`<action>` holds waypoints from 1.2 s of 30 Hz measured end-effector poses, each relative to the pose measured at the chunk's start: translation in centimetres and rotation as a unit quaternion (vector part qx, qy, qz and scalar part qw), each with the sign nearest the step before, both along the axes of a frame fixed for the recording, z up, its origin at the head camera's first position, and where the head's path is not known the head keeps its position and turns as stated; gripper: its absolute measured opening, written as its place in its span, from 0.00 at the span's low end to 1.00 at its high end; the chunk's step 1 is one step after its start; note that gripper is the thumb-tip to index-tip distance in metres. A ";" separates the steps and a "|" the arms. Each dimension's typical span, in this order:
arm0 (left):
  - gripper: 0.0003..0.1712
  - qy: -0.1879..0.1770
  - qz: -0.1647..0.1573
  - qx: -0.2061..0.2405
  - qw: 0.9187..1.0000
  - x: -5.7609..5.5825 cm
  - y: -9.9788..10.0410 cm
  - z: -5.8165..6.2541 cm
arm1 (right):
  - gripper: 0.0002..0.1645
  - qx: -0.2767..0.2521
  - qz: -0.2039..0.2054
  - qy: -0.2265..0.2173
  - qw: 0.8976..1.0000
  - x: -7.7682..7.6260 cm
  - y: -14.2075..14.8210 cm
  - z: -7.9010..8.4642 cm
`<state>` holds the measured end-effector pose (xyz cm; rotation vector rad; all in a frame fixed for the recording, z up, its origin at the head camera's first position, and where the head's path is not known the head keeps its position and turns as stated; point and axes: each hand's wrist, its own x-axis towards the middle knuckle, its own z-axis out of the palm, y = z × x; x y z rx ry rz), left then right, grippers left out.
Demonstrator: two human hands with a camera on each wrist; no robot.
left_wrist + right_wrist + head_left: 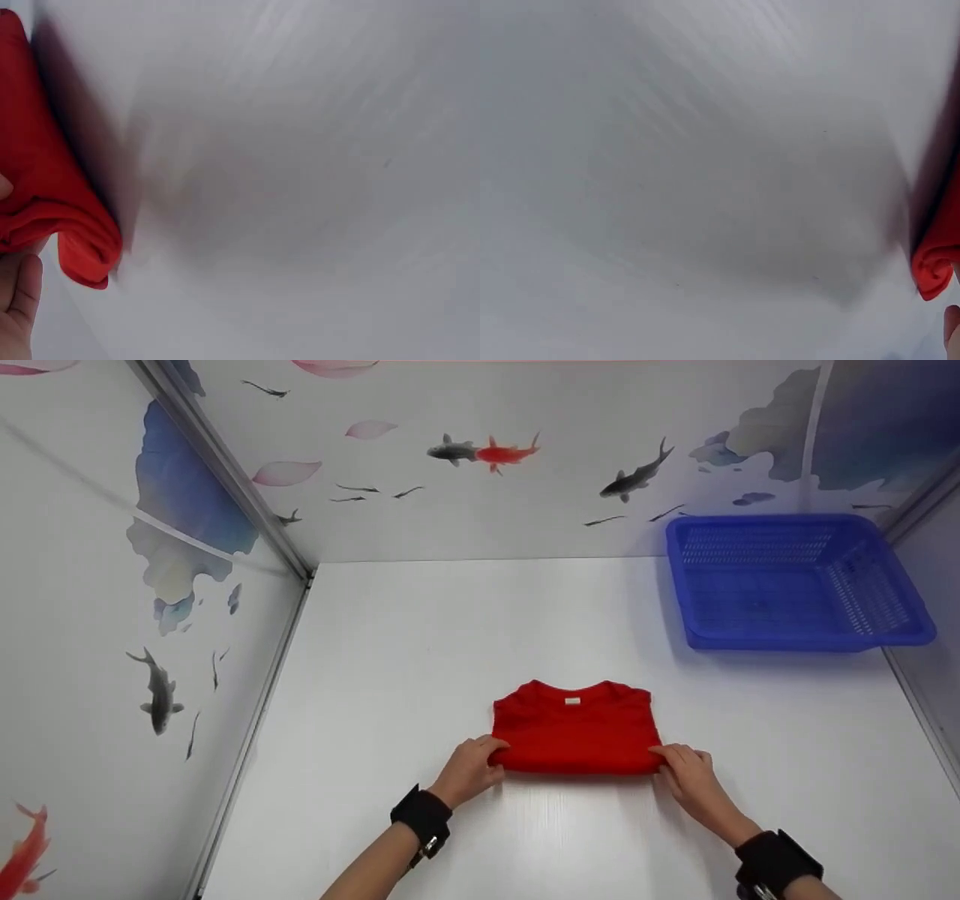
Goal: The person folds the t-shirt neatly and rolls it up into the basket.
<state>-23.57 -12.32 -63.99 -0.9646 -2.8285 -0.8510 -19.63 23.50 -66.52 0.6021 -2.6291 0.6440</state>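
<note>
A red shirt, folded into a wide short shape, lies on the white table with its neckline and small white label facing away from me. At its near left corner my left hand pinches the folded edge. My right hand grips the near right corner the same way. In the left wrist view the red cloth shows rolled layers at its end, with part of the left hand below. The right wrist view catches only a curled end of the cloth and a fingertip of the right hand.
A blue plastic basket with perforated sides stands at the back right of the white table. Walls printed with fish and petals close off the back and the left. Both wrists wear black bands.
</note>
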 end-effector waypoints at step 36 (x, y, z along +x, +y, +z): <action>0.31 -0.202 0.184 0.077 0.959 -11.2 3.2 -2.5 | 0.14 -0.041 -0.199 -0.221 0.954 -13.1 -1.9 0.5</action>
